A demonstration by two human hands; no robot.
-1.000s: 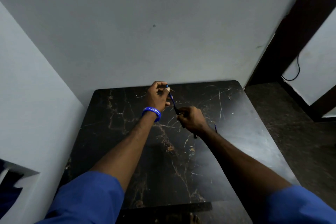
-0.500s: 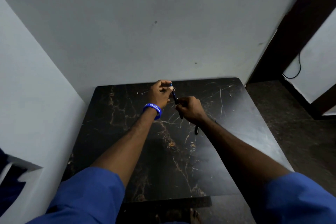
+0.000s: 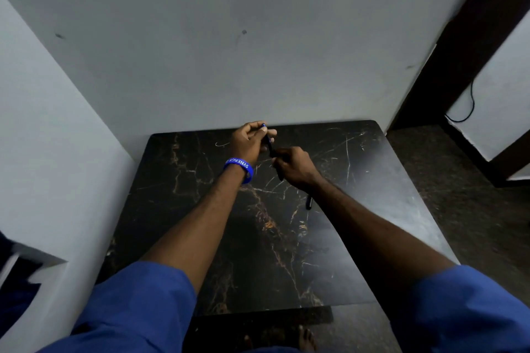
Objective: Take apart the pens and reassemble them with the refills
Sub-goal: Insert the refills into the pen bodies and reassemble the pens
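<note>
Above the far part of the black marble table, both hands hold one dark pen with a blue end. My left hand, with a blue wristband, pinches the pen's upper blue end. My right hand grips its lower end, which sticks out below the fist. The hands are close together, almost touching. Another dark pen part lies on the table just beside my right forearm, partly hidden by it. A thin light wire-like piece lies on the table left of my left hand.
The table stands in a corner, with a grey wall behind it and another on the left. A dark doorway and a black cable are at the right. Dark floor runs along the table's right side, and a bare foot shows under the near edge.
The hands have drawn closer along the pen and shifted slightly toward the wall. The view has tilted a little; the pen part on the table has stayed in place.
</note>
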